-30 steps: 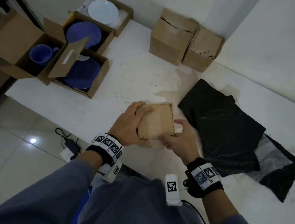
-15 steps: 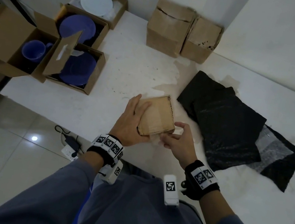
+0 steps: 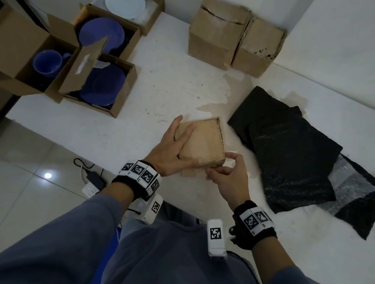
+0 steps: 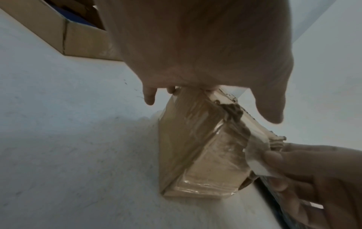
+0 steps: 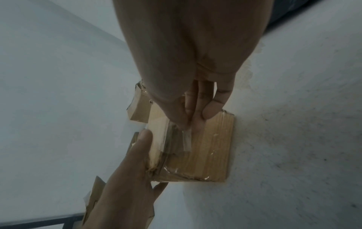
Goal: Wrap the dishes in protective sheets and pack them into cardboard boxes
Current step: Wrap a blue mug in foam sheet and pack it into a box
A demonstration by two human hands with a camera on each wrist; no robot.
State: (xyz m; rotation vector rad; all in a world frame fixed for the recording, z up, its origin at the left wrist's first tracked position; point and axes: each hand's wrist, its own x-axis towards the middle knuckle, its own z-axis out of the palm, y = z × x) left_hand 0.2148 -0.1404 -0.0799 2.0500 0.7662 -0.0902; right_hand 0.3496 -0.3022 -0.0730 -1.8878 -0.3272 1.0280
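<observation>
A small brown cardboard box (image 3: 202,144), bound with clear tape, stands tilted on the white table (image 3: 166,83) near its front edge. My left hand (image 3: 176,140) grips its left side, fingers across the top face and thumb against the near face. My right hand (image 3: 216,170) is at the box's near right corner and pinches a loose strip of clear tape (image 5: 187,139), seen whitish in the left wrist view (image 4: 254,161). The box (image 4: 188,139) looks closed; its contents are hidden. Black protective sheets (image 3: 287,154) lie just to the right.
Open boxes at the far left hold a white plate (image 3: 125,2), a blue plate (image 3: 102,32), blue dishes (image 3: 102,84) and a blue mug (image 3: 46,64). Two closed boxes (image 3: 216,31) stand at the back. A grey bubble sheet (image 3: 349,185) lies under the black ones.
My left hand's fingers have spread further across the box top. My right hand has slid from the near edge to the near right corner, lifting the tape strip.
</observation>
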